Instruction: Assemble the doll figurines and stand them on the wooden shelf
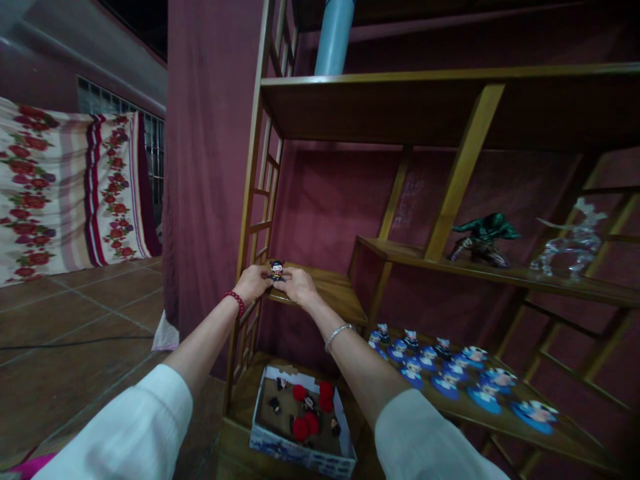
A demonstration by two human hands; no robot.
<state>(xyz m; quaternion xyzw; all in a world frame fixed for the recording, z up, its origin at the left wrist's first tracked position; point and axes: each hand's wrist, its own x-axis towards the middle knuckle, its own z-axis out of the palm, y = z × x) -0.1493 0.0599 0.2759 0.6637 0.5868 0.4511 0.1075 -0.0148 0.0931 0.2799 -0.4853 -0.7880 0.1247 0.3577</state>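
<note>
A small black-haired figurine (277,269) stands upright at the left end of a wooden shelf board (340,293). My left hand (254,283) grips its left side with closed fingers, a red bead bracelet on that wrist. From the right, my right hand (299,285) pinches the figurine's other side near the base; a silver bangle circles this wrist. Below my arms sits an open cardboard box (303,453) with several small figurines and red round pieces (301,428) in it.
Several blue-based figurines (447,383) stand in rows on a lower right shelf. A green statue (485,237) and a clear glass ornament (575,243) occupy a higher shelf. A light-blue cylinder (335,40) is up top. Latticework (260,193) borders the left side, beside a curtain (210,167).
</note>
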